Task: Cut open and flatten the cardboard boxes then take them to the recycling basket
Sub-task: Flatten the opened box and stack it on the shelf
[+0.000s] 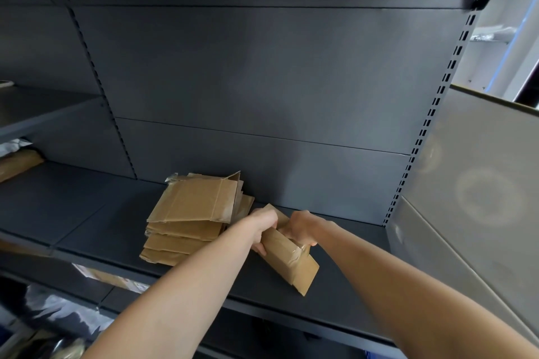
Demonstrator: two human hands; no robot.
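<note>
Left hand (262, 227) and right hand (300, 229) — each grip tight on the taped cardboard box (293, 264) — beside the flattened stack (189, 213)

It looks like a shop storeroom: dark metal shelves (122, 230) with slotted posts (428, 122) and a big box (478, 183).

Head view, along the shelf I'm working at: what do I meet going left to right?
Brown package → stack of flattened cardboard → left hand → right hand, both hands gripping the taped box → large pale box.
</note>
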